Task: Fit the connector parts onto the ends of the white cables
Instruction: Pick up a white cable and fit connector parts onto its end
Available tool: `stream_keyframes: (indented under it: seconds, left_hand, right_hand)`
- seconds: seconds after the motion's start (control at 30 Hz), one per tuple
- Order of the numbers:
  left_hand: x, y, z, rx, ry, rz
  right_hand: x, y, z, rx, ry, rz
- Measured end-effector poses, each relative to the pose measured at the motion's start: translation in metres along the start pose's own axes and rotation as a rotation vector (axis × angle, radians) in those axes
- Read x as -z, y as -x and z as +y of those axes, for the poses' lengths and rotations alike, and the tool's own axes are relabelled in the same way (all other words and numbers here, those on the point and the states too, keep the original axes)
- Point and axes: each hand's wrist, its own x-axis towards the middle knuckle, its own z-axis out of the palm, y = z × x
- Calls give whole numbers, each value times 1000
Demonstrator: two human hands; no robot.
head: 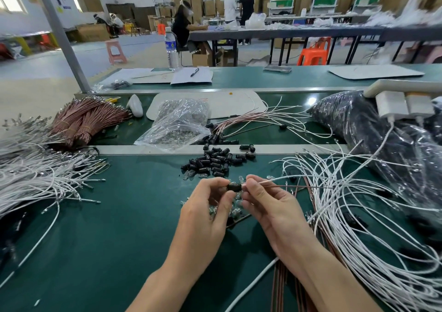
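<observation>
The whole move depended on one line, i.e. the short gap btw. the two hands, which were raised a little above the green table, in the middle and near the person. The left hand had its fingers curled and pinched one black connector part at the tips. The long axis of this part lay approx. left to right, w/ its open end, as I judged, turned toward the other hand. The right hand pinched the end of a white cable together w/ a brown wire. Both ran away to the right, toward the loops of white cables, so the cable was nearly on the same axis as the part. The tip of the cable was at the mouth of the part or already a little inside; I could not tell which, because the fingers covered it. The right hand was therefore the one to push leftward, prob. straight along this axis, while the left only held firm. The pile of black connector parts lay just behind the hands, and some small glass bulbs lay under them.
</observation>
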Motion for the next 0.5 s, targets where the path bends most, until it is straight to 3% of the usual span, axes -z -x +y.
stream_keyframes:
  seconds: [0.17,0.5]
  left_hand:
    - [-2,3,-2,13,-124,-75]
    - [-1,4,-3,100,-23,-117]
  right_hand:
    - [-6,6,4,36,171,-69]
    - [-8,9,2,73,236,-102]
